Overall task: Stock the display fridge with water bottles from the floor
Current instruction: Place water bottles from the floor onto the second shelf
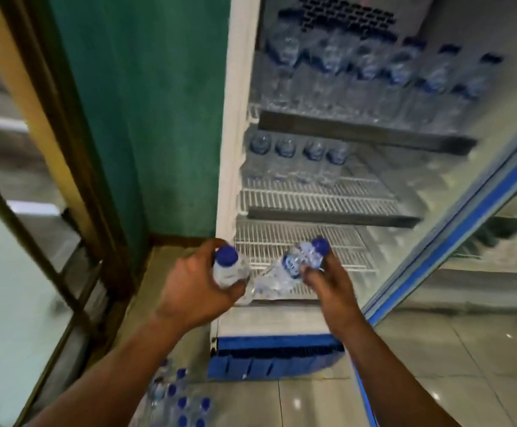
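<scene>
While left hand [195, 288] grips upright bottle [229, 269] cap-up, right hand [328, 285] grips tilted bottle [289, 269], base down-left; labels blurred.

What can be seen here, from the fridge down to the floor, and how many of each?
Display fridge: one, white with blue base, centre.
Fridge door: one, blue-edged glass, open at right.
Top-shelf bottles: many, blurred, blue caps, upper shelf.
Middle-shelf bottles: four, clear, blue caps, second shelf, left.
Floor bottles: a cluster, blue caps, bottom left on tiled floor.
Wall: one, green, left of fridge.
Glass cabinet: one, wood-framed, far left.
Left-hand bottle: one, blue cap, nearly upright.
Right-hand bottle: one, blue cap, tilted.
Left hand: grip round its bottle.
Right hand: grip near its bottle's cap.
</scene>
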Tool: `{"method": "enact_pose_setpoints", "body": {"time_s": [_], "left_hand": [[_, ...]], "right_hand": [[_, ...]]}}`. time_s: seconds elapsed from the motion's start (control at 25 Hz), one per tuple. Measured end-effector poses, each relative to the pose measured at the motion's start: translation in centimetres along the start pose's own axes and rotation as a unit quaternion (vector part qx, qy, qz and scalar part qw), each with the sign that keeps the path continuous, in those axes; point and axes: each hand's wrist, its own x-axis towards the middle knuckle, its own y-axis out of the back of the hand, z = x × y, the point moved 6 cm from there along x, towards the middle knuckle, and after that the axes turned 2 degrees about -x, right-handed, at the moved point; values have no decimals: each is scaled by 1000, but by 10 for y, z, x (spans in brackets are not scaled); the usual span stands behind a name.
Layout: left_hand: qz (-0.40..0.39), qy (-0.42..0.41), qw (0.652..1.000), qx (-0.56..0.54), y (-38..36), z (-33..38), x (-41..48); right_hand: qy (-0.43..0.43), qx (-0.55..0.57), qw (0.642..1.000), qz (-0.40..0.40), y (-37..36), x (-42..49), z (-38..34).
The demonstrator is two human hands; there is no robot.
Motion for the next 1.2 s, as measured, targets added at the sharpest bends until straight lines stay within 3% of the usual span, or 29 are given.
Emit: {"method": "enact_pose_setpoints", "body": {"time_s": [0.12, 0.24, 0.4, 0.72, 1.2], "left_hand": [[31, -13, 996, -77, -5, 52, 51], [70, -1, 990, -120, -12, 72, 91], [105, 1, 990, -99, -19, 75, 122], [151, -18, 988, -21, -25, 69, 152], [161, -23, 986, 19, -27, 70, 152]], "right_hand": [[-43, 149, 987, 34, 28, 58, -33], [-76, 188, 979, 5, 29, 110, -50], [-38, 63, 997, -39, 12, 168, -57], [61, -58, 988, -130, -41, 255, -52], [116, -217, 956, -159, -54, 256, -35]]}}
